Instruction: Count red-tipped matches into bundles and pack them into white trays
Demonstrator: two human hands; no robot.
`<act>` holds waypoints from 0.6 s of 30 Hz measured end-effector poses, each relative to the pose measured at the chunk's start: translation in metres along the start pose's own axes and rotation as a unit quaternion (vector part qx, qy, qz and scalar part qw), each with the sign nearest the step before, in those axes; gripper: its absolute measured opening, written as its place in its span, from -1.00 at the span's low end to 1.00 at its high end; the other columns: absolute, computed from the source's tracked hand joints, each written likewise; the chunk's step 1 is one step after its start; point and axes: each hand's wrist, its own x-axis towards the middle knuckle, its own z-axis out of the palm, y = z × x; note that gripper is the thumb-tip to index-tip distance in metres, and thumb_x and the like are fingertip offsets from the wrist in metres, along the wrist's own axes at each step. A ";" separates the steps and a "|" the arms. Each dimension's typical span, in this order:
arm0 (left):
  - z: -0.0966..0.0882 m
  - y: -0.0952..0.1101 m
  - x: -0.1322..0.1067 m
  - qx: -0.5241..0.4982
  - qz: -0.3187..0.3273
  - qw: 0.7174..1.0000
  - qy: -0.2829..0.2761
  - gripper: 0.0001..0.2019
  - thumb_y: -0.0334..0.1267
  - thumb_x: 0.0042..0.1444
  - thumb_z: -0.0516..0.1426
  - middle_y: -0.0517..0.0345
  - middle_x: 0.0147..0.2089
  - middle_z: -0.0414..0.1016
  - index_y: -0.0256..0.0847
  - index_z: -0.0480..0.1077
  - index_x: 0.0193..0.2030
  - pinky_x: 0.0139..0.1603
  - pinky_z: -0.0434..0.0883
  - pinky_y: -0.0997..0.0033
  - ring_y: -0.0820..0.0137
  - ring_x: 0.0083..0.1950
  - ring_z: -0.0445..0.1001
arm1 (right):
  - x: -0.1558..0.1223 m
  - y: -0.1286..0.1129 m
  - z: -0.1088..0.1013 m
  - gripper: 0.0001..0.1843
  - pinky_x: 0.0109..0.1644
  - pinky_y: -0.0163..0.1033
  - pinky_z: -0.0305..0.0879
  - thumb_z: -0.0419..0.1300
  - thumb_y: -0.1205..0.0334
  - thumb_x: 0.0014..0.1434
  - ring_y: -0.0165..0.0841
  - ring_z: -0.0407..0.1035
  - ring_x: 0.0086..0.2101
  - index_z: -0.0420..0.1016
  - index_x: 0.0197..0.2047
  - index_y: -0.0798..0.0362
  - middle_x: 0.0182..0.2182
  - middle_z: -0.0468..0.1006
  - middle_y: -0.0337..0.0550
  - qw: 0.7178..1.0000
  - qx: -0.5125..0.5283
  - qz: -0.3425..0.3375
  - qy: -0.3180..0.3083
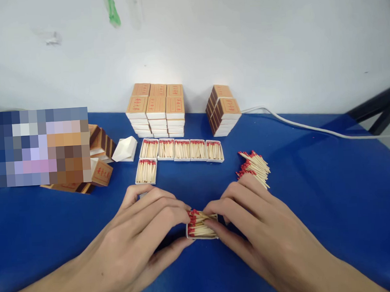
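A white matchbox tray (203,238) full of red-tipped matches lies between my hands, its match heads toward the left. My left hand (147,228) grips the tray's left end, thumb at the near side and fingertips at the far side. With thumb and forefinger, my right hand (249,222) pinches at some matches (206,216) in the tray's right part. Beyond my right hand is a loose pile of matches (257,164), partly covered by its fingers. Several filled trays (182,151) form a row farther back, with one more filled tray (146,171) in front of its left end.
Stacked matchboxes (156,106) stand against the wall, with a smaller stack (224,111) to their right. More matchboxes (102,171) lie at the left beside a blurred patch. A white tray (125,149) holds a paper-like piece. A white cable (299,124) crosses the blue table (316,178).
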 end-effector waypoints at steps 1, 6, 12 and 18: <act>0.000 0.000 0.000 0.005 0.001 1.000 0.001 -0.80 -0.41 0.58 0.33 0.16 0.15 0.78 -0.15 0.54 0.24 0.36 0.47 0.19 0.35 0.19 0.75 | 0.000 0.001 0.000 -0.66 -0.17 -0.03 0.38 0.15 0.44 0.72 -0.26 0.43 -0.31 0.72 -0.08 0.10 -0.29 0.65 -0.16 1.000 -0.001 -0.002 0.002; 0.000 0.000 0.002 0.019 0.013 1.000 0.011 -0.78 -0.40 0.60 0.32 0.18 0.18 0.81 -0.16 0.56 0.28 0.38 0.49 0.19 0.38 0.16 0.78 | -0.003 0.001 0.001 -0.66 -0.17 -0.05 0.38 0.14 0.44 0.73 -0.27 0.42 -0.30 0.73 -0.04 0.07 -0.28 0.67 -0.16 1.000 0.011 0.005 -0.004; 0.003 -0.002 0.001 0.057 0.009 0.997 0.044 -0.66 -0.38 0.58 0.35 0.10 0.29 0.79 -0.25 0.54 0.41 0.46 0.47 0.15 0.37 0.26 0.73 | -0.004 0.002 0.002 -0.69 -0.09 -0.03 0.44 0.18 0.40 0.72 -0.25 0.45 -0.27 0.72 -0.07 0.09 -0.27 0.67 -0.14 1.000 0.016 0.016 -0.001; 0.002 -0.002 -0.002 0.107 0.016 0.993 0.050 -0.71 -0.31 0.62 0.32 0.06 0.36 0.79 -0.26 0.58 0.39 0.43 0.49 0.09 0.29 0.33 0.73 | -0.010 0.003 0.005 -0.76 -0.11 -0.07 0.48 0.21 0.38 0.71 -0.26 0.47 -0.26 0.68 -0.04 0.06 -0.25 0.64 -0.17 0.998 0.033 0.046 -0.004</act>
